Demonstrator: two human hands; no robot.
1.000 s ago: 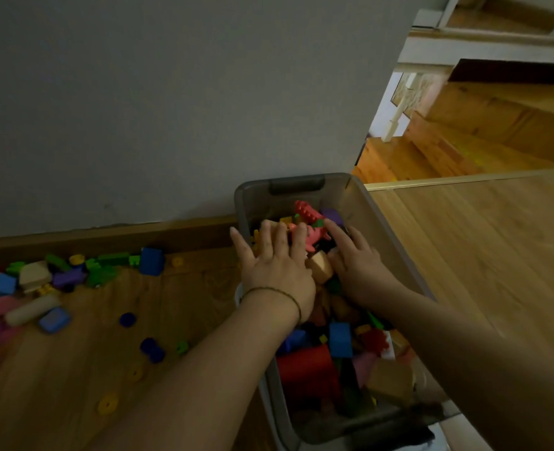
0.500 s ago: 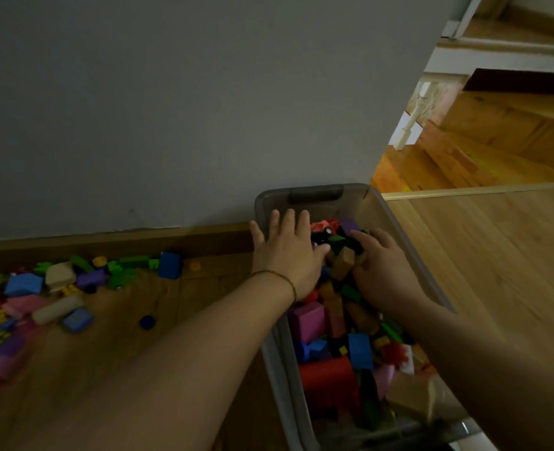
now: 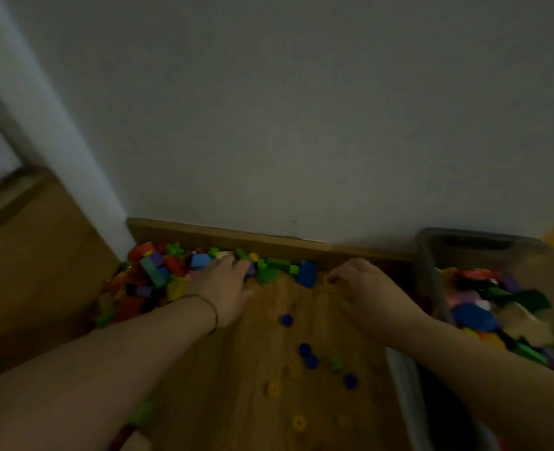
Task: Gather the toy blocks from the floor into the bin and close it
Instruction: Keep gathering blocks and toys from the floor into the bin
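Observation:
A heap of coloured toy blocks (image 3: 158, 278) lies on the wooden floor against the skirting board. My left hand (image 3: 223, 284) reaches over the floor, its fingers lying straight on the purple and green blocks at the heap's right end. My right hand (image 3: 363, 288) is beside a blue block (image 3: 306, 274), fingertips curled down and pinching a small yellow piece (image 3: 326, 279). The grey plastic bin (image 3: 428, 255) stands open at the right, holding several blocks (image 3: 474, 315). The view is blurred.
Small blue discs (image 3: 287, 319) and yellow rings (image 3: 274, 388) are scattered on the floor between my forearms. The skirting board (image 3: 269, 239) and a grey wall close the far side. A white door frame (image 3: 57, 141) rises at the left.
Both hands left the bin and moved left to the blocks on the floor. My view swung left, so the bin now sits at the right edge.

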